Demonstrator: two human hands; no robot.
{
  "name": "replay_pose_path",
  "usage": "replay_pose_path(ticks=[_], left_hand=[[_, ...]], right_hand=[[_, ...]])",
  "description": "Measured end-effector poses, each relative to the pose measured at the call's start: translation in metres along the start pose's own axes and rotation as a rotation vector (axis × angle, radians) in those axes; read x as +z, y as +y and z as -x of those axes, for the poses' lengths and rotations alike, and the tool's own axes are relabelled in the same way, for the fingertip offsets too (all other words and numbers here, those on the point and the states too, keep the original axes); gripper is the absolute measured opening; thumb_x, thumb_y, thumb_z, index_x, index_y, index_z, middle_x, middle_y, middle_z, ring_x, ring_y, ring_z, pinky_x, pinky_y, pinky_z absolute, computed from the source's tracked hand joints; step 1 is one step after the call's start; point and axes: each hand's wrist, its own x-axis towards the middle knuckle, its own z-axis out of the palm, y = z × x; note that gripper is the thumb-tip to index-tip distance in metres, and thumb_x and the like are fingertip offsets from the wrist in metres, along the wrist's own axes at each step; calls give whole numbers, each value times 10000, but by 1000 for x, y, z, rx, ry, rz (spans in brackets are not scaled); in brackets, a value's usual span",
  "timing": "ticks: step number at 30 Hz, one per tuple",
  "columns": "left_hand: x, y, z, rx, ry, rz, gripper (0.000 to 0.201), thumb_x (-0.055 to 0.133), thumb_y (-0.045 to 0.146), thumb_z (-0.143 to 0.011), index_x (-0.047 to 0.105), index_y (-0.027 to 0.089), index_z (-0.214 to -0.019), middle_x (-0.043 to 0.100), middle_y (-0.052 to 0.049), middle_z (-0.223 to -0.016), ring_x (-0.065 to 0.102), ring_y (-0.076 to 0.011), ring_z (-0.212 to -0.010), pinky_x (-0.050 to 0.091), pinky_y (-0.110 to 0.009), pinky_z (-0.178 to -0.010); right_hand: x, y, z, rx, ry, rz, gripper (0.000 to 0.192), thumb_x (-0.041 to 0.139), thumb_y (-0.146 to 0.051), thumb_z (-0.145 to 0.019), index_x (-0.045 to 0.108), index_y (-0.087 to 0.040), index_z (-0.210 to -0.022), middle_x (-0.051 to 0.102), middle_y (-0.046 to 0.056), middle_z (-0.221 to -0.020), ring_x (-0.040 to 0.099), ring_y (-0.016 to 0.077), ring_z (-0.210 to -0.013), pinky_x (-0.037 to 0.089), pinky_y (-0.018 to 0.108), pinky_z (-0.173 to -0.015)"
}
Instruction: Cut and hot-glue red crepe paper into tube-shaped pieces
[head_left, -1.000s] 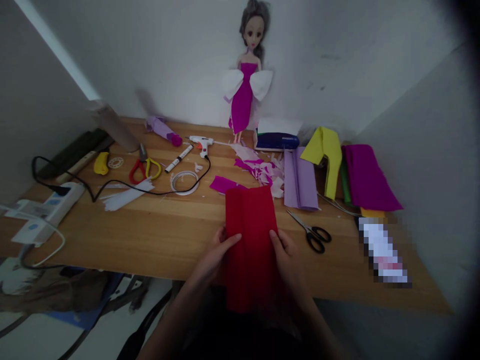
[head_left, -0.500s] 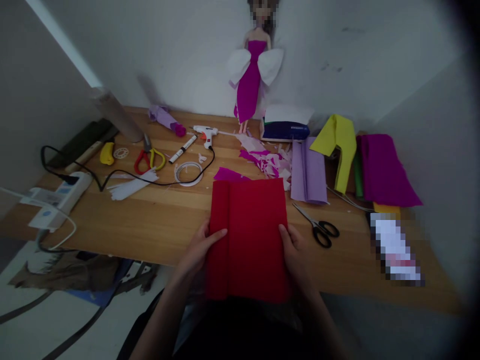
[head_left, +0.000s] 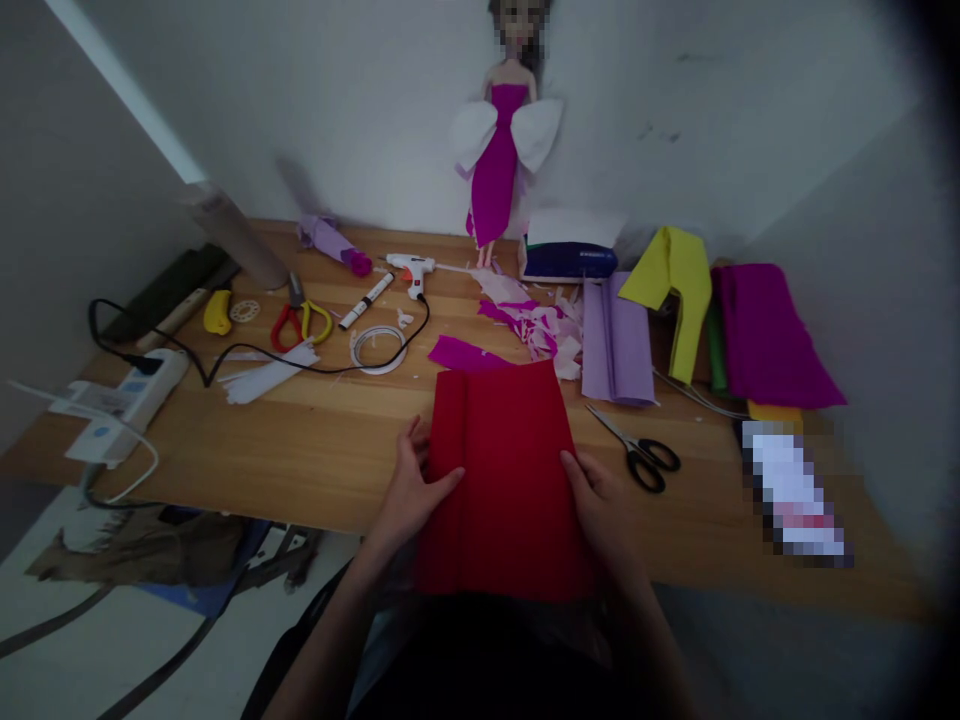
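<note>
We hold a red crepe paper sheet (head_left: 504, 480) with both hands at the near edge of the table (head_left: 315, 450). Our left hand (head_left: 409, 490) grips its left edge, thumb lying across the top of the paper and the other fingers curled behind the fold, where we cannot see them. Our right hand (head_left: 604, 505) grips the right edge the same way, thumb on top, the remaining fingers hidden under the sheet. The far part of the sheet lies on the table, while its near part hangs past the table's edge toward us and fades into deep shadow, so we cannot make out its lower border. A fold runs along the sheet's left side.

Just right of the sheet lie black-handled scissors (head_left: 637, 455), apart from it. Beyond the sheet's far edge we see a magenta paper scrap (head_left: 459, 353), partly covered by the red sheet, and a heap of pink and white paper trimmings (head_left: 540, 325). A lilac folded sheet (head_left: 615, 345), a yellow sheet (head_left: 675, 285) and a purple sheet (head_left: 772, 335) sit to the right; more sheets beneath them are mostly hidden. A glue gun (head_left: 411, 268), a tape roll (head_left: 377, 348) and red-and-yellow-handled scissors (head_left: 300, 323) lie farther left. A doll (head_left: 504, 165) in a magenta dress leans on the wall, its head cut off by the frame. A blurred patch covers something at the table's right.
</note>
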Motion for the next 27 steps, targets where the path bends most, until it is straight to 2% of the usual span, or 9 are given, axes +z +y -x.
replay_pose_path(ticks=[5, 8, 10, 14, 17, 20, 22, 24, 27], left_hand=[[9, -7, -3, 149, 141, -261, 783, 632, 289, -769, 189, 159, -1402, 476, -163, -1266, 582, -238, -1070, 457, -478, -992], [16, -4, 3, 261, 148, -523, 657, 564, 268, -833, 257, 130, -1397, 450, -185, -1301, 494, -290, -1210, 395, -521, -1051], [22, 2, 8, 331, 158, -725, 590, 523, 225, -857, 319, 119, -1400, 418, -198, -1342, 398, -334, -1300, 333, -556, -1089], [29, 8, 14, 424, 72, -905, 595, 444, 89, -849, 378, 227, -1423, 275, -162, -1476, 309, -355, -1372, 321, -579, -1089], [27, 5, 12, 484, 5, -942, 530, 434, 66, -850, 458, 212, -1359, 218, -146, -1520, 198, -364, -1427, 288, -584, -1113], [21, -2, 9, 500, -25, -933, 433, 451, 130, -891, 467, 156, -1323, 230, -184, -1512, 184, -352, -1434, 276, -572, -1127], [17, -4, 9, 505, -43, -890, 426, 477, 160, -896, 457, 167, -1321, 239, -183, -1506, 202, -333, -1432, 283, -557, -1129], [14, -4, 9, 509, -53, -843, 431, 501, 161, -884, 458, 186, -1312, 249, -170, -1503, 219, -317, -1429, 284, -547, -1133], [12, -4, 10, 491, -46, -776, 440, 513, 145, -868, 466, 199, -1301, 261, -161, -1496, 245, -304, -1422, 278, -542, -1137]], right_hand=[[4, 4, -3, -17, 20, 67, 438, 429, -500, -900, 665, -152, -779, 711, 82, -778, 640, 226, -723, 475, 315, -656], [5, 7, -6, -20, 38, 100, 446, 435, -507, -889, 677, -151, -776, 725, 99, -785, 655, 244, -720, 482, 332, -651], [5, 8, -7, -26, 65, 127, 444, 457, -511, -873, 699, -139, -876, 741, 129, -883, 676, 265, -775, 497, 357, -695], [9, 5, -6, -52, 147, 222, 510, 499, -485, -857, 633, -134, -1201, 712, 173, -1091, 688, 299, -902, 509, 416, -779], [16, -1, -2, -169, 169, 364, 482, 466, -445, -893, 605, -162, -1258, 709, 162, -1097, 687, 287, -905, 515, 425, -794], [24, -9, 3, -313, 90, 427, 446, 425, -427, -930, 629, -156, -1221, 694, 156, -1083, 657, 268, -957, 508, 434, -864], [29, -14, 7, -370, -4, 450, 491, 433, -458, -932, 594, -143, -1272, 640, 169, -1180, 595, 281, -1096, 468, 466, -962], [34, -16, 10, -382, -143, 448, 579, 443, -503, -925, 493, -151, -1382, 526, 171, -1360, 477, 286, -1272, 397, 485, -1062], [38, -17, 13, -354, -336, 408, 619, 376, -521, -952, 328, -214, -1487, 249, 108, -1576, 225, 257, -1452, 268, 501, -1155]])
